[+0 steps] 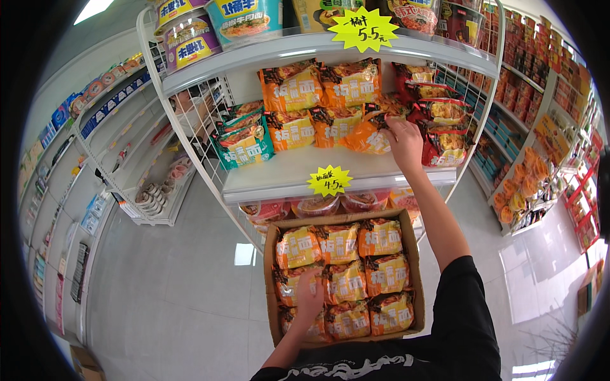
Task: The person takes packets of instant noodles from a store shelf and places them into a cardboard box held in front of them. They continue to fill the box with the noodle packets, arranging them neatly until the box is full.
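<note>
My right hand [404, 138] is closed on the top edge of an orange noodle packet [369, 138], which leans tilted on the middle shelf. Beside it, more orange noodle packets [291, 129] stand in two rows, one above the other. Below the shelf an open cardboard box [417, 266] holds several orange packets in rows. My left hand [310, 293] lies over the packets at the box's left side, touching or just above one; its fingertips are partly blurred, and whether it grips anything is unclear.
Green packets [243, 143] stand left on the shelf, red packets [445, 133] right. Noodle tubs [245, 21] fill the shelf above; bowls [314, 205] sit below. Wire side panels and a raised shelf edge [281, 190] frame the space. Part of a person [188, 112] shows behind the left panel.
</note>
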Demonstrator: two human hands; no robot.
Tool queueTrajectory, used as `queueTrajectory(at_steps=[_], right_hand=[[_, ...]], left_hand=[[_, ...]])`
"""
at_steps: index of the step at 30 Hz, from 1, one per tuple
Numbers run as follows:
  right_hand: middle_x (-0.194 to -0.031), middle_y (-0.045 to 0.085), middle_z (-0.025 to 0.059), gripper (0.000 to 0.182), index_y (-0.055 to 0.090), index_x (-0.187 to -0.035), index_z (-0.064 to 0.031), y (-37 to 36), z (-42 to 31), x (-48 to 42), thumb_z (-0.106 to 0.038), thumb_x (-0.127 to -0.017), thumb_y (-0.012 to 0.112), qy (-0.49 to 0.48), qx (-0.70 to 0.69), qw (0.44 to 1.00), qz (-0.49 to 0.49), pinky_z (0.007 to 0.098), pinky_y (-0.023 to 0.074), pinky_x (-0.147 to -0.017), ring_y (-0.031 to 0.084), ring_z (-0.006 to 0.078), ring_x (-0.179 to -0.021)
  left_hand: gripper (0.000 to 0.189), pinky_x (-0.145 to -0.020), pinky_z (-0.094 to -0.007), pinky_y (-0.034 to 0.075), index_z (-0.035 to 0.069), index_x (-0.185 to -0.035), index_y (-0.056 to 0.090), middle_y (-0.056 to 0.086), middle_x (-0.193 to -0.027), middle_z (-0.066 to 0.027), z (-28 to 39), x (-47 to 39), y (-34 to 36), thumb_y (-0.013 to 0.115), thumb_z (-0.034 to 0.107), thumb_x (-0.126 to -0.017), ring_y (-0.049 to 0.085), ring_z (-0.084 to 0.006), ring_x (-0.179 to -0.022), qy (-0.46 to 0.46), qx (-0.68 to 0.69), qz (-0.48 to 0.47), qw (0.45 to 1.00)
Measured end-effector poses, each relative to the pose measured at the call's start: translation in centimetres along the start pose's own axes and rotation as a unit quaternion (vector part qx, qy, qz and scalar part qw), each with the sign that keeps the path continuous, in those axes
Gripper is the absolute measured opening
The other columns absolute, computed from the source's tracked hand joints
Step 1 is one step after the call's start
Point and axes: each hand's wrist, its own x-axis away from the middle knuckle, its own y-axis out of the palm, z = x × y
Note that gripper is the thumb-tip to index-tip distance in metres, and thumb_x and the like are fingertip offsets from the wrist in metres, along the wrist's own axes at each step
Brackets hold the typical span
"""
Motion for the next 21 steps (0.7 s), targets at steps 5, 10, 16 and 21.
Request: queueTrajectory(at_steps=[5, 10, 16, 21], right_hand=[[-0.099, 0.073, 0.0073, 0.022, 0.070, -0.096, -0.0042, -1.6, -2.2, -0.8, -0.006, -0.075, 0.078, 0.029, -0.061, 0.992, 0.110, 0.0379, 0.0491, -0.083, 0.066, 0.0264, -0.096], [-0.101, 0.072, 0.0083, 0.023, 0.069, -0.097, -0.0029, -8.0, -7.6, -0.7, -0.002, -0.075, 0.077, -0.003, -0.092, 0.989, 0.114, 0.0345, 0.0503, -0.076, 0.067, 0.0231, -0.086], [-0.103, 0.072, 0.0090, 0.022, 0.069, -0.097, -0.0014, -12.8, -12.7, 8.1, 0.002, -0.076, 0.075, 0.209, -0.351, 0.890, -0.201, 0.0261, 0.0507, -0.064, 0.065, 0.0145, -0.077], [-0.090, 0.072, 0.0100, 0.018, 0.072, -0.091, -0.0047, -11.8, -17.9, 16.4, -0.001, -0.074, 0.076, 0.188, -0.325, 0.866, -0.329, 0.0360, 0.0562, -0.071, 0.069, 0.0265, -0.077]], left_hand=[[0.027, -0.094, -0.0371, 0.046, 0.000, -0.116, 0.058, 0.062, -0.113, -0.0162, 2.5, -1.7, -0.3, 0.055, -0.002, -0.089, 0.060, -0.0300, -0.106, 0.000, 0.020, -0.001, 1.000], [0.028, -0.097, -0.0381, 0.045, 0.000, -0.119, 0.055, 0.060, -0.118, -0.0149, 6.1, -4.3, -3.4, 0.057, 0.003, -0.091, 0.058, -0.0247, -0.111, -0.032, 0.098, 0.042, 0.994], [0.051, -0.106, -0.0391, 0.040, 0.002, -0.135, 0.045, 0.054, -0.133, -0.0130, 8.3, -6.1, -6.2, 0.064, 0.007, -0.088, 0.053, -0.0235, -0.122, -0.068, 0.253, -0.055, 0.964], [0.071, -0.103, -0.0359, 0.042, 0.000, -0.144, 0.039, 0.052, -0.137, -0.0152, 7.4, -3.9, -4.4, 0.075, 0.015, -0.084, 0.052, -0.0219, -0.124, -0.181, 0.180, -0.238, 0.937]])
